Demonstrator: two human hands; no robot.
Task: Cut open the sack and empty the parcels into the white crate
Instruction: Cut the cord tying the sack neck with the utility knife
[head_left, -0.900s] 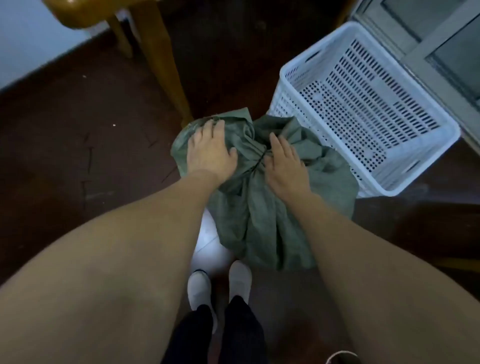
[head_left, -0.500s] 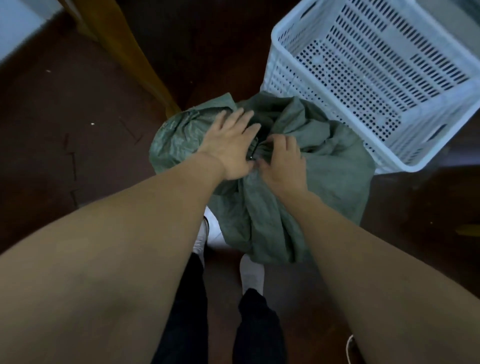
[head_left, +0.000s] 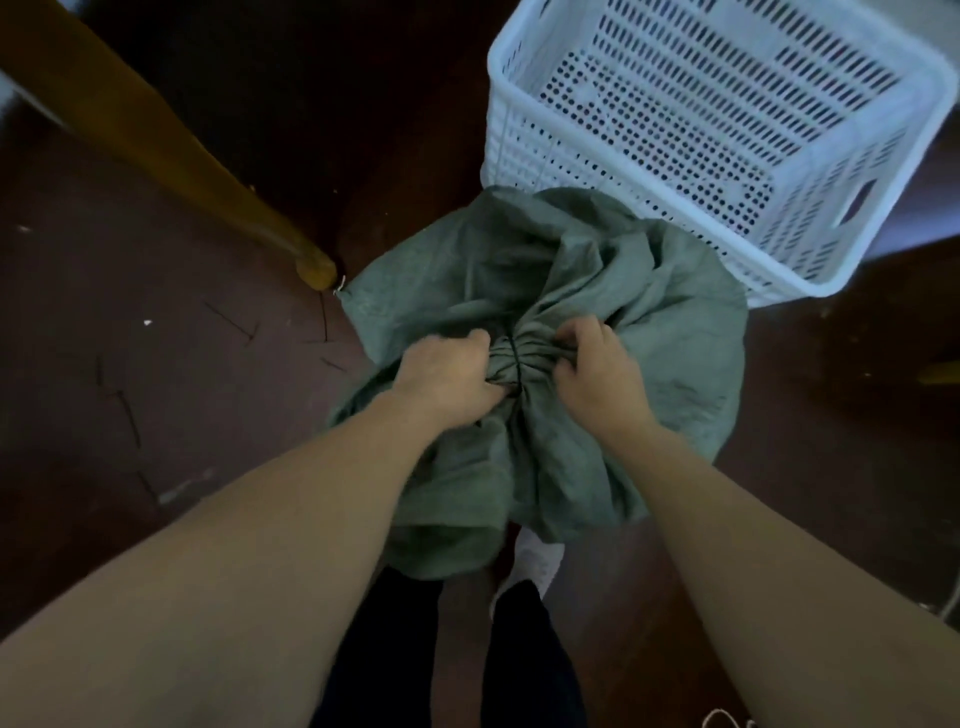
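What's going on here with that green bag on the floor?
A person stands over a green sack on the dark floor. The left hand and the right hand each grip its bunched neck, one on either side of the dark tie that closes it. The sack is tied shut and not yet cut. The white crate stands right behind it, with nothing showing inside. A wooden furniture leg stands to the left.
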